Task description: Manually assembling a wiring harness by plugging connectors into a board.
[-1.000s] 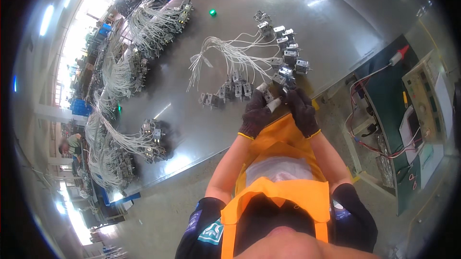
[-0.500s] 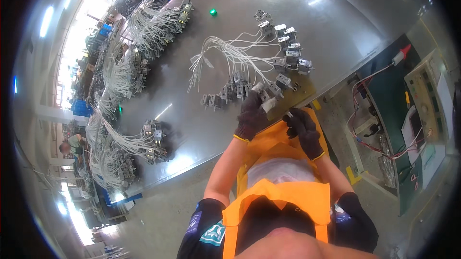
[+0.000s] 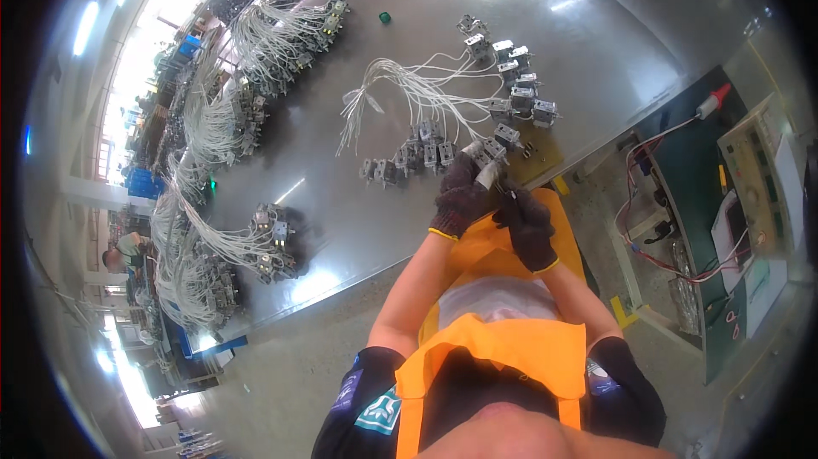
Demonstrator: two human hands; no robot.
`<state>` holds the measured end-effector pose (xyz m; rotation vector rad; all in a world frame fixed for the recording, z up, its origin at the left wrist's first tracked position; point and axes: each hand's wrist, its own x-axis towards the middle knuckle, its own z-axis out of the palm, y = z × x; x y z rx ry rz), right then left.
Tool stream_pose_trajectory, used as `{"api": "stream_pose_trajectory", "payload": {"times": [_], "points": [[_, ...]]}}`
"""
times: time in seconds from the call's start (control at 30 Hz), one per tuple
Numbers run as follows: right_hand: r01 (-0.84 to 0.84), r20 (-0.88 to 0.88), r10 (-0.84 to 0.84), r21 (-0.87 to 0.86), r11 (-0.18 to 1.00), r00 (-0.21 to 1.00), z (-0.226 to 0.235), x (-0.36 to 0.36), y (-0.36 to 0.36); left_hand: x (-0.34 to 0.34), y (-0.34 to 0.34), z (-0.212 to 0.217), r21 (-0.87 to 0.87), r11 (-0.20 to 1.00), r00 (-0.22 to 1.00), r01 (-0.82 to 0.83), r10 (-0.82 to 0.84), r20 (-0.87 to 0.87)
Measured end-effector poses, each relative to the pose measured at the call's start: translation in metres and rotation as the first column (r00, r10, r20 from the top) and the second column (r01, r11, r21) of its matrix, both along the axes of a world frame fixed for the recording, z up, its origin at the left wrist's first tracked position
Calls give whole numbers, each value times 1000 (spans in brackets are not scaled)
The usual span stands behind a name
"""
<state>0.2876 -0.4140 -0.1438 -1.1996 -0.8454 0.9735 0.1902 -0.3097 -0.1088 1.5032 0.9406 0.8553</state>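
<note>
My left hand [image 3: 461,197], in a dark work glove with white fingertips, is closed around a small grey metal block [image 3: 489,151] at the table's near edge. My right hand [image 3: 528,227], gloved in dark fabric, has its fingers pinched together just beside that block; what they hold, if anything, is too small to name. A bundle of thin white wires [image 3: 399,76] fans out beyond my hands to several similar grey blocks [image 3: 521,88] on the right and more blocks [image 3: 417,151] on the left. A few tiny dark pieces [image 3: 529,150] lie right of the held block.
The shiny metal table [image 3: 341,203] carries more wired bundles [image 3: 204,131] along its left side. A small green round object [image 3: 385,18] lies at the far side. To the right stand a device with a panel [image 3: 750,148], a red-tipped probe [image 3: 709,105] and cables. Another person [image 3: 128,252] is far left.
My right hand has moved up and left to the block that my left hand holds. My left hand has shifted slightly right. The green object no longer glows.
</note>
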Motion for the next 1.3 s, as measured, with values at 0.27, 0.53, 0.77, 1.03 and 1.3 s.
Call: {"api": "stream_pose_trajectory", "payload": {"times": [0.27, 0.53, 0.77, 1.03, 1.3], "points": [[22, 80, -23, 12, 1000, 997, 2, 5, -1, 4, 0, -24, 289, 942, 977, -169, 199, -78], [63, 588, -239, 302, 951, 773, -5, 9, 13, 4, 6, -32, 150, 973, 982, -175, 184, -47], [-235, 825, -303, 451, 861, 476, 2, 27, 21, -3, -3, -23, 224, 964, 967, -143, 185, -176], [-512, -978, 202, 149, 846, 49, -25, 13, 12, -7, -5, -41, 145, 989, 952, -35, -11, 307], [-446, -606, 279, -141, 884, 745, 4, -2, 1, -79, 7, 72, 588, 807, 940, -51, 238, -246]]}}
